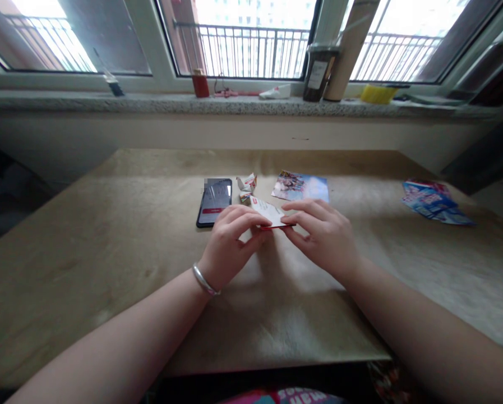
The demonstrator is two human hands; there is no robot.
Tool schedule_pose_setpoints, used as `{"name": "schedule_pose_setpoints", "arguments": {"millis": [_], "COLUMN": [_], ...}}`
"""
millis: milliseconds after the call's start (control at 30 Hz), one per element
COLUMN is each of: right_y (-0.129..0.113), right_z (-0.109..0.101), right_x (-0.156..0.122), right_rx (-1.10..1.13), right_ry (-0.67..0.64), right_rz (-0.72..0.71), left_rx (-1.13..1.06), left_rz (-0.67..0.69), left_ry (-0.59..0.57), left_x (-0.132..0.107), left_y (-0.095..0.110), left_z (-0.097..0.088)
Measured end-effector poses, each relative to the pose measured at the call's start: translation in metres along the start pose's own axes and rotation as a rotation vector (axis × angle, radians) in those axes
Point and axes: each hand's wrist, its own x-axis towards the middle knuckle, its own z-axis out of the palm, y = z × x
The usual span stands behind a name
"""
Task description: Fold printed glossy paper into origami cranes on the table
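Note:
Between both hands is a small white card (267, 211) with red print and a red near edge, tilted above the table. My left hand (233, 238) pinches its left side, thumb underneath and fingers on top. My right hand (323, 235) grips the right side in a similar pinch. Beyond my left hand lies a black smartphone (216, 197) with its screen lit. A crumpled paper wrapper (247, 184) rests just behind the card. Past my right hand, a colourful printed sheet (304, 186) lies flat.
Blue and red packets (434, 201) lie at the right of the table (120, 235). Along the stone windowsill (150, 104) stand a red bottle (200, 84), a dark container (318, 73), a cardboard tube (350, 53) and a yellow object (378, 94).

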Motion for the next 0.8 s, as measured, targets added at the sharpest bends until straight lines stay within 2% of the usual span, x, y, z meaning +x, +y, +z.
{"name": "schedule_pose_setpoints", "arguments": {"millis": [233,333,533,800], "right_y": [0.011,0.014,0.013,0.011], "right_z": [0.009,0.012,0.006,0.003], "right_x": [0.002,0.002,0.0,-0.001], "right_rx": [0.359,0.452,0.357,0.193], "right_ry": [0.026,0.034,0.148,0.147], "right_rz": [-0.027,-0.069,-0.05,-0.088], "left_rx": [-0.155,-0.18,-0.187,-0.109], "left_rz": [-0.063,-0.101,-0.089,-0.067], "left_ry": [0.079,0.08,0.074,0.092], "left_x": [-0.001,-0.002,-0.001,-0.002], "left_y": [-0.005,-0.006,-0.004,-0.006], "left_z": [0.002,0.002,0.002,0.002]}}
